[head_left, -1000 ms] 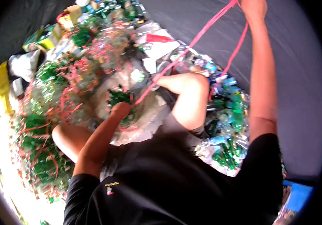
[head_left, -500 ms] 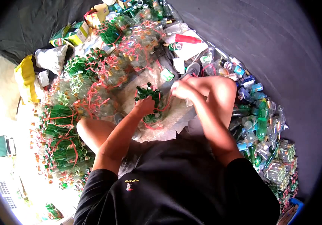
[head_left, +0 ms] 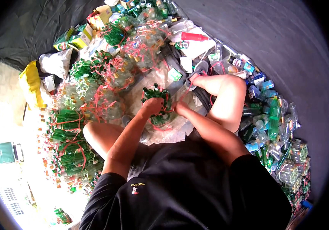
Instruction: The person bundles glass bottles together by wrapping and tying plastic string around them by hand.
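A cluster of green glass bottles (head_left: 157, 92) stands upright on the ground between the legs, with red string around it. My left hand (head_left: 153, 105) is closed at the near side of the cluster, its fingers on the red string by the bottle necks. Just right of the bottles, my right hand (head_left: 179, 108) is closed on the red string (head_left: 183, 96), which runs up toward the right foot. The fingertips of both hands are small and partly hidden.
Tied bundles of green bottles (head_left: 66, 136) and clear bottles (head_left: 141, 46) curve around the left and far side. Loose cans and bottles (head_left: 273, 119) lie at the right. A yellow bag (head_left: 31, 84), a white sack (head_left: 56, 62) and cartons (head_left: 81, 35) sit at the upper left.
My right hand came down from high at the upper right to beside the bottles, bringing the string with it. My left hand stays at the cluster. The camera view has shifted.
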Demonstrator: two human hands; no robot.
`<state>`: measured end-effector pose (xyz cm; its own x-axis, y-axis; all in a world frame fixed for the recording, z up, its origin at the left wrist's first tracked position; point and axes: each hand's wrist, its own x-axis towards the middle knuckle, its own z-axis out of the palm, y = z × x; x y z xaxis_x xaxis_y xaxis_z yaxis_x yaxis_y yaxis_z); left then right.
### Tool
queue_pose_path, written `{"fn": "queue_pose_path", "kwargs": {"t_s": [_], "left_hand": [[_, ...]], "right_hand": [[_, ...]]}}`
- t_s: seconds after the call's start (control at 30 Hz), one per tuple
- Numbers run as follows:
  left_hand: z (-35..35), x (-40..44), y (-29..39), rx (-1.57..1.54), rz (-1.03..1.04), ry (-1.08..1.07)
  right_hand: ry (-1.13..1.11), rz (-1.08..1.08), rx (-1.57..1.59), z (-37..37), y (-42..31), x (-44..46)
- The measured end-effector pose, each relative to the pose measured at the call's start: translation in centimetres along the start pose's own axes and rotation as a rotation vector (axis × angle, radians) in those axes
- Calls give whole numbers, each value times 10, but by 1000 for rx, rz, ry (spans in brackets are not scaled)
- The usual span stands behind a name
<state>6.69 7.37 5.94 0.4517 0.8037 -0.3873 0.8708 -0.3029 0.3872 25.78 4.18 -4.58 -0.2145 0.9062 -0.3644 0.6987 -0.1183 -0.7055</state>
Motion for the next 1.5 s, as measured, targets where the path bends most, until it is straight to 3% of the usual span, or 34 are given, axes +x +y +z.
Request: {"fn": "queue_pose_path", "kwargs": {"t_s": [0.17, 0.27, 0.37, 0.47, 0.53, 0.57, 0.73, 0.83, 0.87, 0.93, 1.0, 1.03, 1.1, 1.2, 1.43, 1.5], "left_hand": [[21, 23, -12, -181, 99, 128], [25, 25, -12, -271, 110, 188], [19, 27, -10, -460, -47, 122], [16, 26, -18, -691, -224, 43], [-5, 17, -13, -1072, -382, -207], [-3, 18, -14, -1175, -405, -211], [3, 22, -13, -1318, -424, -268], [3, 24, -12, -1329, -470, -248], [7, 27, -18, -1344, -466, -239], [11, 27, -27, -1355, -464, -227], [7, 24, -34, -1363, -366, -248], [4, 22, -39, -1358, -365, -249], [-3, 16, -50, -1051, -346, -202], [0, 6, -62, -778, -254, -132], [4, -4, -77, -646, -201, -53], [-1, -11, -75, -819, -266, -91]], "right_hand": [[17, -21, -132, 1, 6, 12], [42, 117, -231, 7, 22, 34], [41, 188, -264, 10, 26, 46], [-133, 8, -382, 28, 19, 48], [-238, 302, 381, 30, 2, 26], [-322, 415, 666, 36, 6, 24], [-396, 517, 974, 20, -6, 10], [-477, 470, 846, 19, -8, 10], [-413, 260, 607, 26, -2, 15], [-346, 50, 369, 36, 9, 22], [-165, -192, -60, 33, 12, 23], [-161, -191, -57, 33, 12, 24], [-206, -78, -181, 25, 4, 21], [-142, -178, -180, 27, 8, 24], [-126, -219, -211, 19, 0, 19], [-123, -216, -164, 22, 0, 19]]}}
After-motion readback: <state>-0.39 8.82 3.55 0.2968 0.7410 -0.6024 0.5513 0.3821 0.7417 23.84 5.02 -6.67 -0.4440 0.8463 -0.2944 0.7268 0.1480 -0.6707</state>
